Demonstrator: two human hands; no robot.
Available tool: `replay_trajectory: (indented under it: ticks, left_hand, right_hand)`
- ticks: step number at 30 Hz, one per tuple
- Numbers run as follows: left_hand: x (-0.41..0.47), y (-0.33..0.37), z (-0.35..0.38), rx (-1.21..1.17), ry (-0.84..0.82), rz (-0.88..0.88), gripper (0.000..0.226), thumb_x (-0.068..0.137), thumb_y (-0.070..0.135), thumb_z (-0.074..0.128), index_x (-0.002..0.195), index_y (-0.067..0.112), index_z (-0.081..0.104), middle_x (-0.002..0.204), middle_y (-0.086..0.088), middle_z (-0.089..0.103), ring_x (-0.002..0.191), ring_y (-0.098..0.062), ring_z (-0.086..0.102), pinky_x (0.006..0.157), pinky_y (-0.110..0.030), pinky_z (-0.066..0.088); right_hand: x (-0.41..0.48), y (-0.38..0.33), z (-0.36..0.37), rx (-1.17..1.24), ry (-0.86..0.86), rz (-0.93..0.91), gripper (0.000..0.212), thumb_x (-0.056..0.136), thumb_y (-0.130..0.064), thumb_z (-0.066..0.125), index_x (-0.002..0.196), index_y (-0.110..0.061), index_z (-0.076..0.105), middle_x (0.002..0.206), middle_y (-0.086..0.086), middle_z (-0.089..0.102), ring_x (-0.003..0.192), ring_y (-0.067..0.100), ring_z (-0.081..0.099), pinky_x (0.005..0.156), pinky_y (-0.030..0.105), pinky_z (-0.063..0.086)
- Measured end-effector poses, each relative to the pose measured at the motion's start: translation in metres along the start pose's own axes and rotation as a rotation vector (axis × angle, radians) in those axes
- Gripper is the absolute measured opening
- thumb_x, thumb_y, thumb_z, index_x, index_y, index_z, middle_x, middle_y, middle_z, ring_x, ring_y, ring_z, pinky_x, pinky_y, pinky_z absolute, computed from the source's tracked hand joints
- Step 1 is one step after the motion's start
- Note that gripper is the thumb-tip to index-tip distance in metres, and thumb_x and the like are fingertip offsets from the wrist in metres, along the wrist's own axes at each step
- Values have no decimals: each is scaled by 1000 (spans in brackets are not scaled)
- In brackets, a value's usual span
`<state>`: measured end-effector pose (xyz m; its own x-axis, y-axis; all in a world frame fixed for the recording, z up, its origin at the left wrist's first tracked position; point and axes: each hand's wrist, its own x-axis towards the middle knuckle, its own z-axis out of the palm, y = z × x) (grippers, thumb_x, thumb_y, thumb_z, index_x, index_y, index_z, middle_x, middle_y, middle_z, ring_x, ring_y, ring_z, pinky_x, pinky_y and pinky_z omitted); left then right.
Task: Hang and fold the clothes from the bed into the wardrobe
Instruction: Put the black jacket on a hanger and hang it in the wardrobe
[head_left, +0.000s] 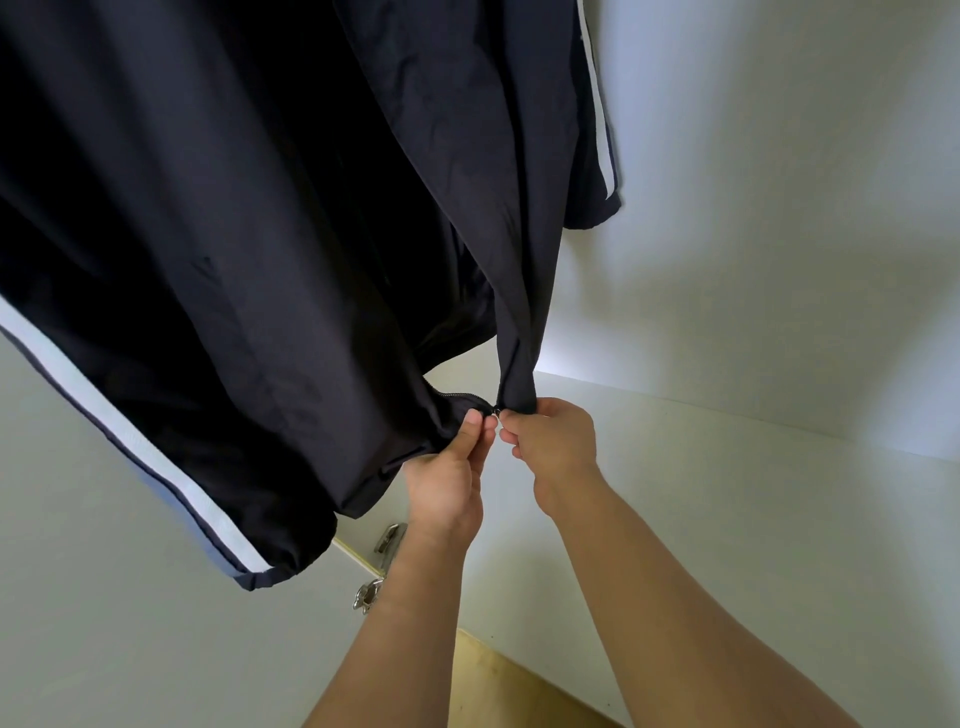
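Held 2 bare hands at the bottom hem of a dark jacket (234, 234) hanging inside a white wardrobe (779, 234). Pinched the jacket's left front edge, right at the lower end of the zip (457, 397), between the thumb and bent forefinger of the left hand (447, 483); could not make out the other 3 fingers, hidden behind bunched cloth. Gripped the right front edge at its bottom corner with the right hand (550, 447), fingers curled tight, cloth drawn into a narrow twist above the knuckles. Held the 2 hands almost fingertip to fingertip, with a small metal zip pull (497, 413) showing between them at the right forefinger and thumb. Could not tell whether the 2 zip halves were joined. Had the front open above the hands, with a gap between the 2 edges. Saw 1 white stripe (130, 434) down the near sleeve (280, 558), low at the left, and another on the far sleeve (587, 202) by the back wall. Noted the hem well above the wardrobe's bottom board (727, 493), 2 metal hinges (389, 538) just beside the left wrist, and a strip of wooden floor (498, 686) below.
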<state>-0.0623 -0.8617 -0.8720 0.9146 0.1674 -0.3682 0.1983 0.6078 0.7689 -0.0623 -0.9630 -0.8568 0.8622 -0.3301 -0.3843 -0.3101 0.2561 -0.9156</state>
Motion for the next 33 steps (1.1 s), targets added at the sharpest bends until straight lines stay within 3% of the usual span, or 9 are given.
replay_trajectory:
  ticks: [3,12,19,24,29,33]
  left_hand:
    - [0,-1,0,-2,2,-4,18,88,-3,71,105,-5,66,87,-10,74,82,-21,75,92,-30,59]
    - [1,-5,0,36,-17,13,12,89,-4,70,100,-5,66,89,-12,74,82,-21,75,92,-30,58]
    - [9,-3,-9,255,-38,128,17,88,-4,72,104,-7,67,102,-18,74,96,-27,73,97,-37,56]
    - [15,3,-15,447,-62,161,7,92,9,72,97,3,71,96,-12,76,95,-27,72,100,-40,52]
    - [9,4,-14,738,17,244,19,92,28,73,97,10,71,91,-1,75,88,-13,70,77,-22,48]
    - [13,3,-14,1009,96,312,29,91,39,73,78,17,60,71,2,56,66,-14,52,58,-24,42]
  right_hand:
    - [1,-1,-1,-2,6,-1,10,90,-14,74,87,-20,66,77,-2,72,73,8,71,78,27,58]
    - [-2,-2,-3,39,-25,-3,10,89,-7,71,92,-16,69,74,-3,73,59,0,69,64,19,52]
    - [-3,-4,-4,18,-50,-13,11,89,-7,72,87,-18,68,75,-2,73,62,3,70,66,22,52]
    - [-2,-3,-2,18,-78,26,9,89,-10,73,84,-16,69,74,-1,73,64,4,69,74,25,57]
    - [-1,-1,-3,117,-79,126,11,88,-7,74,80,-14,70,73,4,74,73,14,71,81,30,60]
    - [1,2,-3,152,-82,191,9,86,-4,75,83,-11,71,72,8,74,71,17,69,79,32,61]
